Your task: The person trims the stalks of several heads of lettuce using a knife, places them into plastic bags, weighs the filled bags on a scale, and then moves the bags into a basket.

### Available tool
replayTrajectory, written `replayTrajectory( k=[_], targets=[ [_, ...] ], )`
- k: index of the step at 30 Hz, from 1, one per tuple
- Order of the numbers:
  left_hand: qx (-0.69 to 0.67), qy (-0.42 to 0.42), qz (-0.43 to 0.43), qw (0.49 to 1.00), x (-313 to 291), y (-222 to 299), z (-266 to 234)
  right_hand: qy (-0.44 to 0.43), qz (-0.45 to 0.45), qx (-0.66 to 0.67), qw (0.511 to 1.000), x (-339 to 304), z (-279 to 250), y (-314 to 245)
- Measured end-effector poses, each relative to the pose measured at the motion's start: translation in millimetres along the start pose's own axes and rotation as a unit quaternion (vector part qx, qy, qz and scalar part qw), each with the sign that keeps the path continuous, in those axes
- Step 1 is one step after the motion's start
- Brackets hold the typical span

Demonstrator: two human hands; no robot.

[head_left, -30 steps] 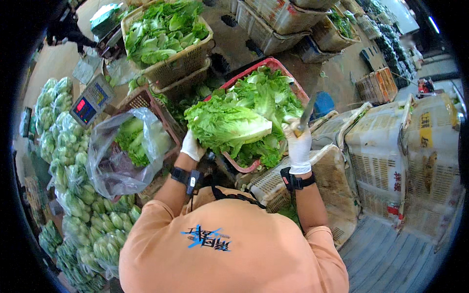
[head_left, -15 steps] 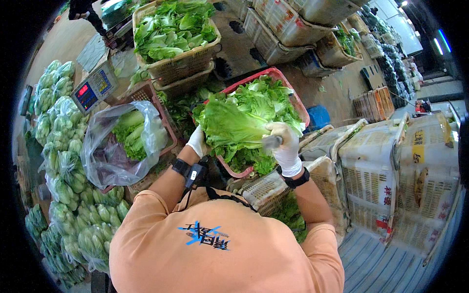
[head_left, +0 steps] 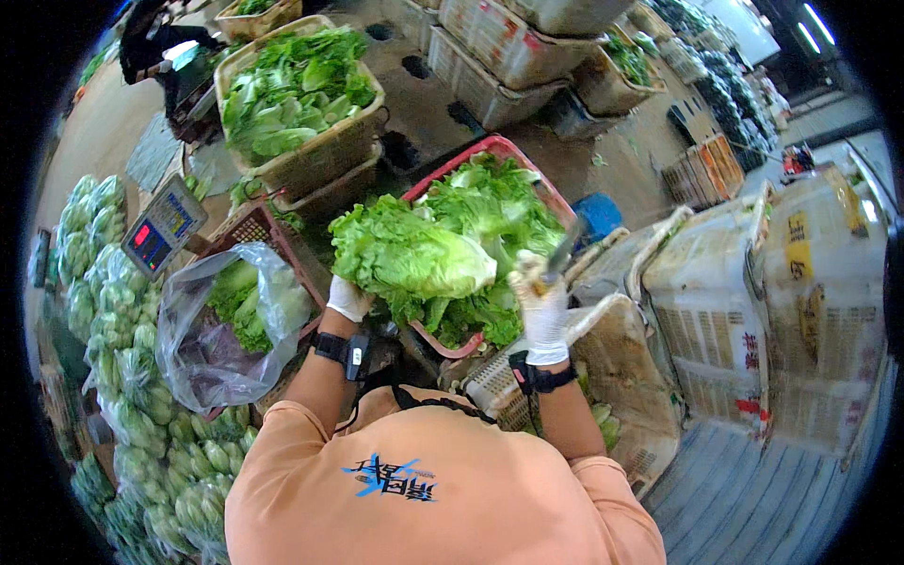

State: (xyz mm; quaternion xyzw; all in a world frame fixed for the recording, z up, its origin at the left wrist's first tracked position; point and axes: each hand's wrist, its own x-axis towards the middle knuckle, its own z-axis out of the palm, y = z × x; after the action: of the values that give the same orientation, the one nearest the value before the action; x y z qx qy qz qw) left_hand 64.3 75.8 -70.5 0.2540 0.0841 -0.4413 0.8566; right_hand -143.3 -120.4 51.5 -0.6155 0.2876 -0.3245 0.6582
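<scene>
A green head of lettuce [head_left: 414,252] rests in my gloved left hand [head_left: 349,299], which is closed about its leafy lower side. Its pale cut end points toward my right hand [head_left: 541,311], also in a white glove, which grips a knife [head_left: 563,250] with the blade tilted up and away. The blade is a little blurred and apart from the lettuce. Beneath and behind the held head, loose lettuce [head_left: 508,202] fills a red crate [head_left: 539,166]. To the left, a clear plastic bag [head_left: 193,363] lines a brown crate [head_left: 299,247] and holds several lettuce heads.
A digital scale display [head_left: 166,226] stands beyond the bag. Bagged greens [head_left: 122,320] are piled along the left. A lettuce-filled basket [head_left: 320,146] sits ahead, with stacked crates [head_left: 490,71] farther off. Large white baskets [head_left: 702,301] line the right. Another person [head_left: 155,56] is at the far left.
The lettuce has turned so its cut end faces right, and sits farther left. My right hand has drawn back from it with the knife raised. The whole view has shifted slightly.
</scene>
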Motion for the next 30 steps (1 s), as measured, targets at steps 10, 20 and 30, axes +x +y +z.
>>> replayTrajectory(
  k=[10, 20, 30],
  targets=[
    [0.012, 0.01, -0.014, 1.0, 5.0, -5.3, 16.4, 0.04, -0.278, -0.452, 0.846, 14.5, 22.0, -11.7],
    [0.099, 0.046, 0.053, 0.993, 6.1, -2.5, 22.9, 0.125, -0.154, -0.397, 0.896, 13.9, 19.3, 49.3],
    [0.043, 0.041, 0.012, 0.998, -5.6, -11.5, 34.1, 0.132, -0.224, -0.461, 0.848, 39.4, 7.4, 56.1]
  ],
)
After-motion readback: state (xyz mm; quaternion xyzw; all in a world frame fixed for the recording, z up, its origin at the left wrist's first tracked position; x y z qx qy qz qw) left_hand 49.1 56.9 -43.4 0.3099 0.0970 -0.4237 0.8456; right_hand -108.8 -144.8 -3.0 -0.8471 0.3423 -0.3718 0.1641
